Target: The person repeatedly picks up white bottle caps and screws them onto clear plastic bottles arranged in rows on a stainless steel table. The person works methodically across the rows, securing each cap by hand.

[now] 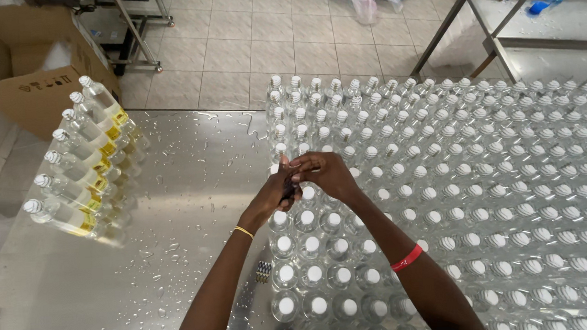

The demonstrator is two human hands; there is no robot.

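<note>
Above capped bottles (446, 175): hands, left (275, 194), right (325, 173), clasped together.

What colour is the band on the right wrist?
Red. The wristband shows plainly in the head view.

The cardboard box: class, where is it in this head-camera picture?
The cardboard box stands open on the tiled floor in the top left corner, beyond the far left end of the wet metal table, just behind the row of yellow-labelled bottles.
</note>
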